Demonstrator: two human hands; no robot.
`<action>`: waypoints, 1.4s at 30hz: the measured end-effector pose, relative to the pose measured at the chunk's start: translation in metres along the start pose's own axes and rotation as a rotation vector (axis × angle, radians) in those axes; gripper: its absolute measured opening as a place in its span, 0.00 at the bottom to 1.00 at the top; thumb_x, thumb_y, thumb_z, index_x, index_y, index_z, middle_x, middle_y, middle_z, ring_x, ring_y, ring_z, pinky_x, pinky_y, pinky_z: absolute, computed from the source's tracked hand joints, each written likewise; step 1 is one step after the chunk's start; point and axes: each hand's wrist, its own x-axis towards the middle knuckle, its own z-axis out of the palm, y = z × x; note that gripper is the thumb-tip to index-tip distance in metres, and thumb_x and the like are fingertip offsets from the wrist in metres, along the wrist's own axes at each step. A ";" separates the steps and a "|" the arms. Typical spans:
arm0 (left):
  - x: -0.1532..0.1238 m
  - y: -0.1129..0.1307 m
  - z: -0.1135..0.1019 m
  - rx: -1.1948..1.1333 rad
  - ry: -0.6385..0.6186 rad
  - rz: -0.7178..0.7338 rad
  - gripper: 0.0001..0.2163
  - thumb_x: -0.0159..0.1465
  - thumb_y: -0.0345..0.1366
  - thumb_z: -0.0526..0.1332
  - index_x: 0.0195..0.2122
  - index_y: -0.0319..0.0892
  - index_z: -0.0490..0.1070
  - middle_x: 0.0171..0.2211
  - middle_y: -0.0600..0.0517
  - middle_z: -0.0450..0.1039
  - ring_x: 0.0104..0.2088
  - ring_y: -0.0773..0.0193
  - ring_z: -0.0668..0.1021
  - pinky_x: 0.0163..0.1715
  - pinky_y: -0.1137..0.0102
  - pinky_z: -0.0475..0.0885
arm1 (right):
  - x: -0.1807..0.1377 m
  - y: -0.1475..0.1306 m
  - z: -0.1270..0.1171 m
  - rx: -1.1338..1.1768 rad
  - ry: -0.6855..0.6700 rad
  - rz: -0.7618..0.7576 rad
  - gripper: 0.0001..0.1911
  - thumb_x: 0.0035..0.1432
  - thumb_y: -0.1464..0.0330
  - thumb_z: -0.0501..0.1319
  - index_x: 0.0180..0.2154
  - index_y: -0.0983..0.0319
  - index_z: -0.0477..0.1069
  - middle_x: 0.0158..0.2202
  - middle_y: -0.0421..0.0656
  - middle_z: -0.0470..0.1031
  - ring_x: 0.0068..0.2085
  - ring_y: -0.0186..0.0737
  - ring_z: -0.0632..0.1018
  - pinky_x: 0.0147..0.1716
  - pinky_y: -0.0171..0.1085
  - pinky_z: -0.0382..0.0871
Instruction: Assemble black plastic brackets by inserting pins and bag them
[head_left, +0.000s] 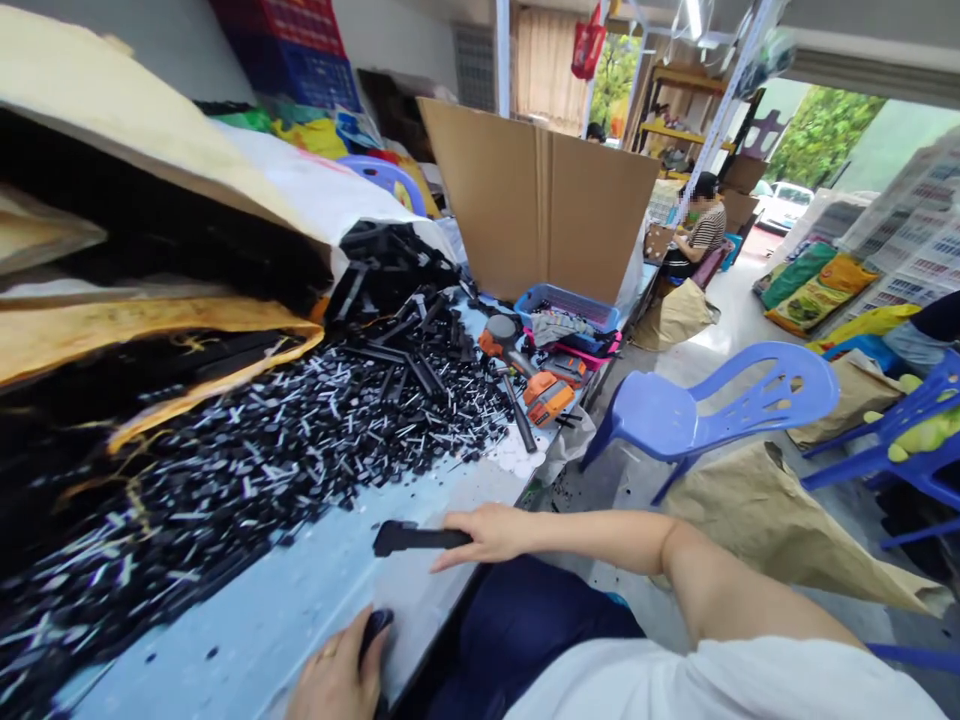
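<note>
My right hand (491, 532) reaches over the table edge with its fingers closed round a long black plastic part (416, 539), which has a wider, hooked end pointing left. Lower down, my left hand (337, 672) is closed on a small dark rounded piece (375, 628) that sticks up between thumb and fingers; its exact kind is unclear. Behind both hands, a big heap of small black parts with silvery pins (300, 430) covers the light blue tabletop (300, 590). Longer black plastic parts (405, 360) lie at the heap's far end, some spilling from a white sack (300, 185).
An orange power tool (549, 397) and a black-handled hammer (520, 415) lie by the far table edge, near a blue basket (570, 305). A cardboard sheet (540, 200) stands behind them. A blue plastic chair (675, 410) is at right. Another person (701, 230) sits farther back.
</note>
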 end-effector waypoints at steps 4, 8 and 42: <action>0.007 0.022 -0.010 0.106 -0.022 -0.038 0.14 0.62 0.40 0.47 0.38 0.42 0.70 0.32 0.44 0.76 0.33 0.53 0.77 0.35 0.61 0.72 | 0.007 0.003 -0.008 -0.306 -0.166 -0.175 0.19 0.58 0.54 0.55 0.42 0.61 0.65 0.30 0.40 0.72 0.32 0.35 0.73 0.29 0.31 0.60; 0.019 0.038 -0.023 0.106 -0.150 -0.129 0.15 0.62 0.37 0.47 0.41 0.39 0.70 0.35 0.44 0.75 0.38 0.54 0.76 0.39 0.62 0.71 | 0.021 0.010 -0.015 -0.540 -0.276 -0.386 0.17 0.62 0.56 0.49 0.42 0.62 0.65 0.38 0.45 0.74 0.37 0.36 0.74 0.32 0.32 0.60; 0.049 0.048 -0.035 -0.050 -0.259 -0.316 0.22 0.57 0.50 0.60 0.47 0.42 0.63 0.45 0.44 0.70 0.49 0.54 0.71 0.47 0.63 0.65 | 0.083 0.018 -0.008 -0.901 -0.113 -0.813 0.17 0.64 0.60 0.48 0.39 0.62 0.70 0.32 0.46 0.73 0.34 0.39 0.72 0.31 0.36 0.59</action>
